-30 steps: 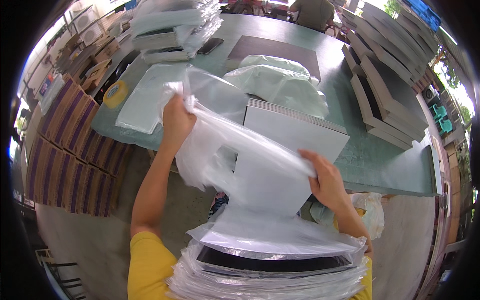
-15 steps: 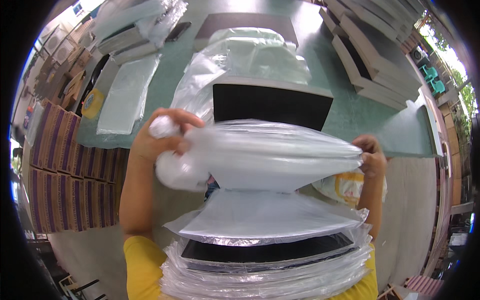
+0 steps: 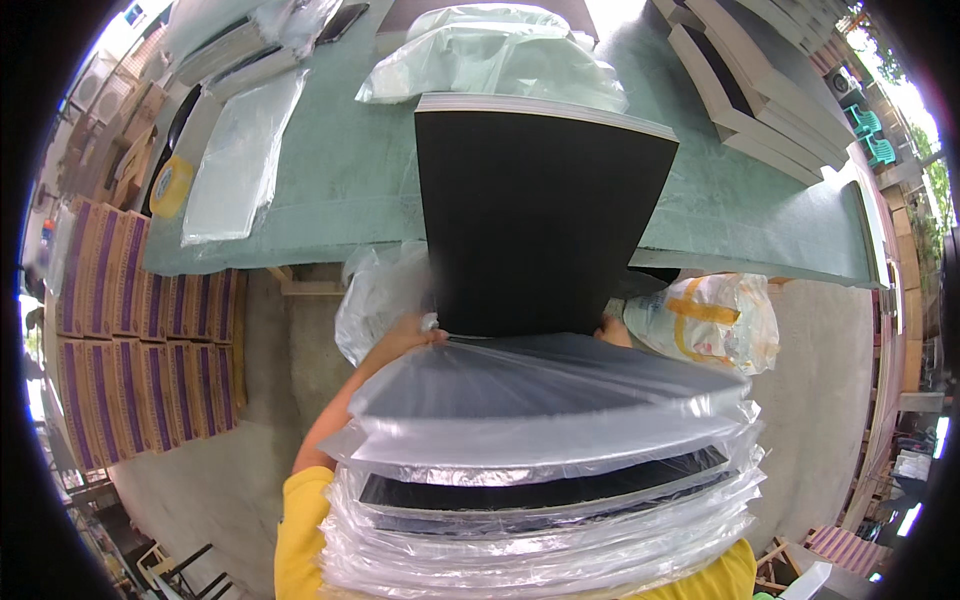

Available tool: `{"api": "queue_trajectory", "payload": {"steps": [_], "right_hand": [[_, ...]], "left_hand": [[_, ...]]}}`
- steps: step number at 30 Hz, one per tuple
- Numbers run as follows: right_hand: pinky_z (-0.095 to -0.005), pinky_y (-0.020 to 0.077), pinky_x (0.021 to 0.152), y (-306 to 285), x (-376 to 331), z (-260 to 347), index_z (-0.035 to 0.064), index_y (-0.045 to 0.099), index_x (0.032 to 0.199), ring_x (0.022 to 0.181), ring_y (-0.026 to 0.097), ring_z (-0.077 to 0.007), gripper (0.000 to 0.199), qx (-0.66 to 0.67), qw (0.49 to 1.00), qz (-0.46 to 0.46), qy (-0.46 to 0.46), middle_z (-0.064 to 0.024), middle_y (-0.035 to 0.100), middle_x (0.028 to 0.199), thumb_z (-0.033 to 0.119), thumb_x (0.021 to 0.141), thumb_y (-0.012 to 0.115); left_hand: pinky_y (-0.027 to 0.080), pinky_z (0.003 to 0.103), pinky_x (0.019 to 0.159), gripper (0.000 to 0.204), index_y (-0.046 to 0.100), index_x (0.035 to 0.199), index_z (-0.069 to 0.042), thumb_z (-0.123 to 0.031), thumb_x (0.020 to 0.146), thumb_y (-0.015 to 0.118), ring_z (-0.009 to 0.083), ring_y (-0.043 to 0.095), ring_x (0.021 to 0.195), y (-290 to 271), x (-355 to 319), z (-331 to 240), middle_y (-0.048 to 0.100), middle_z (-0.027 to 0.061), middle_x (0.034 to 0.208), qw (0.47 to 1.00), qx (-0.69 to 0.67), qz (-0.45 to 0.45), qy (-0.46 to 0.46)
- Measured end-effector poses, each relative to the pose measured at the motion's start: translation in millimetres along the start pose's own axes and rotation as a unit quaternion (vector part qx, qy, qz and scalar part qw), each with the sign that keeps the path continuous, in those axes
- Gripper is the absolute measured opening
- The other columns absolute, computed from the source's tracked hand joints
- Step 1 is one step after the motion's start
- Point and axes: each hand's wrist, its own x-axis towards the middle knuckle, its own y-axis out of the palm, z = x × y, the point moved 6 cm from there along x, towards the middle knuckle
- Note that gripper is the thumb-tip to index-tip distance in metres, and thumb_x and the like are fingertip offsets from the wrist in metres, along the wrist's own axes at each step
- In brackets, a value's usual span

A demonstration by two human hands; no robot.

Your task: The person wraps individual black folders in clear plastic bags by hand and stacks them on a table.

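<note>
A set of flat black boards [image 3: 540, 215] with pale edges slopes from the green table down toward me. Its near end is inside the mouth of a clear plastic bag [image 3: 550, 380]. My left hand [image 3: 402, 338] is closed on the bag's left edge, next to the boards. At the right side of the boards is my right hand [image 3: 613, 332], mostly hidden behind the bag and boards; its grip does not show. Beneath the bag, close to my body, lies a tall stack of boards in clear plastic [image 3: 540, 545].
On the green table [image 3: 330, 190] are crumpled plastic [image 3: 500, 60], a pile of clear bags [image 3: 235, 165] and a yellow tape roll [image 3: 171, 187]. Thick boards [image 3: 760, 95] are piled at the right. Brown cartons [image 3: 150, 330] stand at left; a filled plastic sack [image 3: 710, 322] hangs below the table edge.
Both hands have come down toward me and closer together. The bag, bunched between them before, now spreads over the near end of the black boards, which have slid toward me.
</note>
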Motion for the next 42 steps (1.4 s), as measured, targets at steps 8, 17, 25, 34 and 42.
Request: {"api": "queue_trajectory", "payload": {"steps": [8,17,25,34,42], "right_hand": [[-0.0365,0.0375,0.088,-193,-141,207,-0.0072,0.048,0.110,0.101,0.049,-0.0276,0.042,0.423,0.640,0.492,-0.410,-0.0213,0.051,0.107,0.026,0.084,0.049],[-0.0329,0.0266,0.098,-14,-67,79,0.0021,0.043,0.121,0.120,0.033,-0.0275,0.063,0.014,0.861,0.472,-0.189,-0.0208,0.039,0.125,0.053,0.083,0.041],[-0.0261,0.0413,0.065,-83,-59,225,-0.0020,0.060,0.086,0.070,0.051,-0.0107,0.038,0.330,0.844,0.363,-0.218,-0.0026,0.057,0.074,0.036,0.080,0.058],[-0.0258,0.0398,0.083,-125,-60,227,-0.0021,0.037,0.120,0.097,0.050,-0.0151,0.073,0.521,0.724,0.389,-0.228,-0.0098,0.047,0.114,0.022,0.060,0.072],[-0.0215,0.0408,0.063,-131,-69,222,-0.0025,0.057,0.091,0.069,0.051,-0.0064,0.033,0.301,0.852,0.317,-0.288,-0.0026,0.057,0.075,0.015,0.068,0.071]], "left_hand": [[0.045,0.026,0.062,0.021,0.058,0.088,-0.003,-0.015,0.072,0.065,0.0150,0.057,0.070,-69,-111,-306,0.060,0.0096,0.079,0.920,-0.074,0.225,0.313],[0.043,0.039,0.063,0.028,0.055,0.079,-0.002,-0.029,0.075,0.061,0.0317,0.057,0.075,40,-4,-120,0.057,0.0188,0.077,0.979,0.168,0.009,0.113],[0.040,0.033,0.055,0.029,0.050,0.072,0.000,-0.024,0.087,0.044,0.0249,0.051,0.060,-58,3,-322,0.050,0.0135,0.062,0.870,0.071,-0.288,0.394],[0.038,0.025,0.055,0.024,0.054,0.078,-0.001,-0.025,0.082,0.054,0.0098,0.048,0.065,-89,-17,-274,0.054,0.0057,0.070,0.965,-0.150,-0.135,0.166],[0.040,0.030,0.059,0.014,0.054,0.082,0.000,-0.011,0.073,0.057,0.0157,0.052,0.067,-70,1,-265,0.057,0.0092,0.074,0.979,-0.016,-0.110,0.171]]}}
